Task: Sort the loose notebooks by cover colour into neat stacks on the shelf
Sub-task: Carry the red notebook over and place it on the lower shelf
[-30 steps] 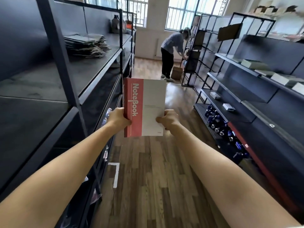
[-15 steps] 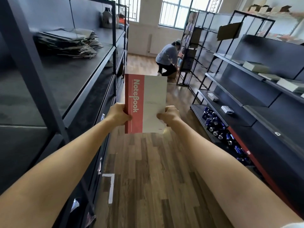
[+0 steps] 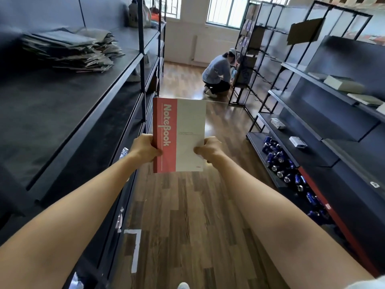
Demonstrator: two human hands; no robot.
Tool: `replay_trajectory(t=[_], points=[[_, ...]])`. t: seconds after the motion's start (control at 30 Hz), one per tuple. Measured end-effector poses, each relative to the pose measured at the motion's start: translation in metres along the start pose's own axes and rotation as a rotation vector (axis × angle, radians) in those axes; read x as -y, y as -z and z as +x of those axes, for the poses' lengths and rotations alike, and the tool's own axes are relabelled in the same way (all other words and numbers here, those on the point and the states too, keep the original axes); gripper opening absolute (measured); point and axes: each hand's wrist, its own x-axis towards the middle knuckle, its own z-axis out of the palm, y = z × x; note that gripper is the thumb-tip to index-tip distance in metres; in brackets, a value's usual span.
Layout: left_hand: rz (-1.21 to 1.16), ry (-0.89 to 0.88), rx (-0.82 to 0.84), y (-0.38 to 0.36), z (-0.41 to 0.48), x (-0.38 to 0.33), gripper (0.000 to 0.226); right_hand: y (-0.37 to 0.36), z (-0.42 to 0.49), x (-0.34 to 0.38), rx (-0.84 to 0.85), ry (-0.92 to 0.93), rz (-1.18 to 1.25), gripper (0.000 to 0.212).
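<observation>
Fingers (image 3: 155,152) of both hands are curling round the lower side edges of the notebook (image 3: 187,130). The left hand (image 3: 144,151) is pinching the red spine strip and the right hand (image 3: 209,150) is pinching the white part, so it's being held upright, cover facing the camera, out over the aisle floor (image 3: 187,215) (not on any shelf yet). I'd say this is the check-the-colour-and-carry step: the cover is reading red-and-white, and it's still needing a home. The next move is probably calling for a swing to the left shelf (image 3: 68,113), where a messy pile of notebooks (image 3: 70,49) is sitting further along, then laying this one flat and squaring it into a stack of matching covers; I can't tell from here which colours are in that pile. Compared with a second ago, the grip is looking the same, but the view is moving up the aisle, so the pile is sitting closer, and the person in the background (image 3: 218,74) is now crouching by the far rack instead of standing bent over.
</observation>
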Motion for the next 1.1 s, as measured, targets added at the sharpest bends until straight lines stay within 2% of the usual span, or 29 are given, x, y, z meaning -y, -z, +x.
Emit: replay_trajectory(t=[0.43,0.6,0.93,1.1], points=[[0.035,0.008,-0.054,-0.061,0.126,-0.05,0.016,0.062,0.151,-0.014,0.038,0.044,-0.059,0.03],[0.073,0.01,-0.073,-0.069,0.162,-0.059,0.026,0.068,0.191,-0.013,0.059,0.079,-0.062,0.027],[0.121,0.033,-0.069,-0.083,0.246,-0.065,0.013,0.066,0.279,-0.014,0.097,0.085,-0.056,0.03],[0.063,0.022,-0.018,-0.082,0.311,-0.066,0.019,0.067,0.34,0.0,0.087,0.067,-0.06,0.028]])
